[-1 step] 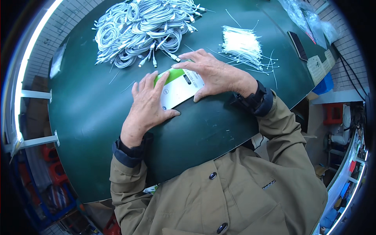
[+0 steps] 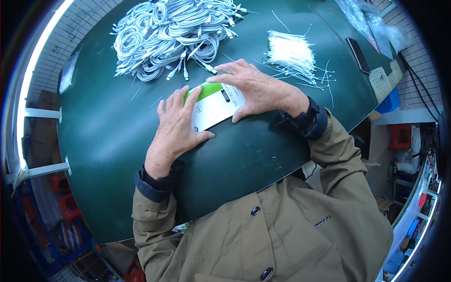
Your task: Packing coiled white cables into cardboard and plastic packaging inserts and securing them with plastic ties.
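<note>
A flat white and green cable box (image 2: 212, 112) lies tilted on the dark green table (image 2: 117, 155), its printed white face up. My left hand (image 2: 173, 128) curves round its left end, fingertips on the green far edge and thumb by the near corner. At the other end my right hand (image 2: 263, 91) holds it, forefinger along the far side and thumb at the near edge. The fingers partly cover both ends. Just beyond the hands rises a large heap of coiled grey-white cables (image 2: 169, 37) with white plugs.
A bundle of white cable ties (image 2: 291, 51) lies at the far right of the box, with several loose ones around it. Further right are a dark phone (image 2: 358, 55), a printed paper (image 2: 379, 83) and clear plastic bags (image 2: 364, 21). The table's near edge curves past my jacket.
</note>
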A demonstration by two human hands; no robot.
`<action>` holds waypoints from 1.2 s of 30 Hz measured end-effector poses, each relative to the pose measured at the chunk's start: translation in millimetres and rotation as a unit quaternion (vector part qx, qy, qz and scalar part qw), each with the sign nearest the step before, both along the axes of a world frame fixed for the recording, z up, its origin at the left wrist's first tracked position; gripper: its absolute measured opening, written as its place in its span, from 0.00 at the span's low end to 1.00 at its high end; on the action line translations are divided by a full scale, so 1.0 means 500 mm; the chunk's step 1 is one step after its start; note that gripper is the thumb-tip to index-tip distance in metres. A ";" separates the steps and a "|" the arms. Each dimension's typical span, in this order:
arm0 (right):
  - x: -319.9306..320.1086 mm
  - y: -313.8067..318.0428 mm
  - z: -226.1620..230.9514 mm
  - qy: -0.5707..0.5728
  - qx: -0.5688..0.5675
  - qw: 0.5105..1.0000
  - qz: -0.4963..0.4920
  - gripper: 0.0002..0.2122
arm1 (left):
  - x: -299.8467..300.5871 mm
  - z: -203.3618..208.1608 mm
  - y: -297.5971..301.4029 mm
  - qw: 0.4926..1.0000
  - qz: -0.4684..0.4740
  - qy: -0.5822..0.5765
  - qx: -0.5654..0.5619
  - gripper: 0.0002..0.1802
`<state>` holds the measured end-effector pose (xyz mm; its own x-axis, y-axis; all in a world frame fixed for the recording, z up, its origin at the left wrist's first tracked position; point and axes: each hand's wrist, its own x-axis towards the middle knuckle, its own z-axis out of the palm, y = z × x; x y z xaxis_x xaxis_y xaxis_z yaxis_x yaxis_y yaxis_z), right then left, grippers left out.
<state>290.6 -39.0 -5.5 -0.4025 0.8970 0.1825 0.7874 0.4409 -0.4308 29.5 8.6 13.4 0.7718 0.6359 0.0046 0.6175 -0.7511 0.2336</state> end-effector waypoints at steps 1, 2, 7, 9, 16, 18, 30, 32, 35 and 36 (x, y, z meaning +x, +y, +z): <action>0.003 0.006 -0.009 0.013 -0.004 1.000 0.002 0.45 | -0.003 -0.009 0.008 1.000 0.000 -0.023 -0.016 0.60; 0.002 0.012 -0.013 0.027 -0.007 1.000 0.007 0.46 | -0.010 -0.015 0.013 0.998 0.003 -0.046 -0.031 0.60; -0.005 0.016 -0.014 0.024 -0.038 0.999 -0.004 0.47 | -0.022 -0.031 0.028 0.995 -0.004 -0.086 -0.041 0.60; -0.008 0.011 -0.008 0.014 -0.038 0.999 -0.006 0.47 | -0.021 -0.032 0.034 0.994 -0.013 -0.094 -0.044 0.59; -0.013 0.006 0.006 -0.020 -0.037 0.999 -0.011 0.46 | -0.020 -0.034 0.035 0.994 -0.033 -0.099 -0.044 0.57; -0.015 0.005 0.010 -0.032 -0.041 0.998 -0.023 0.46 | -0.018 -0.032 0.034 0.993 -0.045 -0.104 -0.038 0.57; -0.019 0.010 -0.001 0.005 -0.027 1.000 0.012 0.47 | -0.018 -0.020 0.026 0.997 -0.021 -0.068 -0.007 0.55; -0.010 0.011 -0.012 0.004 -0.029 1.000 0.010 0.47 | -0.017 -0.030 0.031 0.996 -0.041 -0.080 0.003 0.54; -0.008 0.008 -0.012 -0.002 -0.040 0.999 -0.005 0.49 | -0.009 -0.025 0.033 0.996 -0.044 -0.079 -0.013 0.54; 0.002 0.001 -0.002 -0.007 -0.042 0.999 -0.012 0.49 | 0.001 -0.028 0.037 0.997 -0.030 -0.073 -0.005 0.54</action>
